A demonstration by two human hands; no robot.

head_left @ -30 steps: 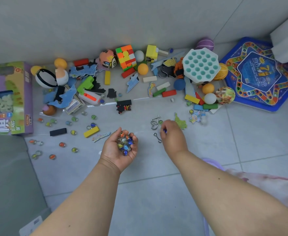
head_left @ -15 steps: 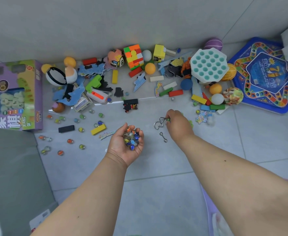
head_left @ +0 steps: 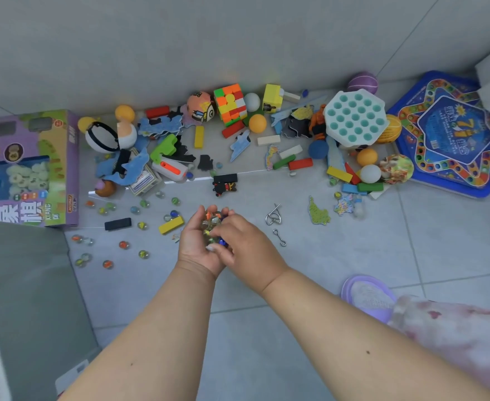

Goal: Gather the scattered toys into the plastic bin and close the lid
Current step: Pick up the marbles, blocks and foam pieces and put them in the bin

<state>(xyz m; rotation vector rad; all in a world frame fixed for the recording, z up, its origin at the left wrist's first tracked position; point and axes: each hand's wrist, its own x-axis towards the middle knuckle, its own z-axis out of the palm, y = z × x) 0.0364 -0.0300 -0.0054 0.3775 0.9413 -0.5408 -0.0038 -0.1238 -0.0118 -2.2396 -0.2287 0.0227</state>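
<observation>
Marbles (head_left: 213,224) heaped in your left hand (head_left: 199,241), palm cupped as bowl so none roll. Your right hand (head_left: 245,246), fingers curled, over heap; grip hidden. Loose marbles (head_left: 123,244) left of hand. Bin location unclear.

The floor (head_left: 339,285) is pale grey tile, and in the upper middle of the frame a puzzle cube (head_left: 230,105) shows orange, green, yellow, red and white squares. At the upper right, a white octagonal toy (head_left: 355,118) has teal dimples, beside a blue game board (head_left: 452,137) with a many-coloured star pattern. At the left a purple and green box (head_left: 28,169); the marbles (head_left: 213,224) at the centre are clear with red, yellow and blue inside.
</observation>
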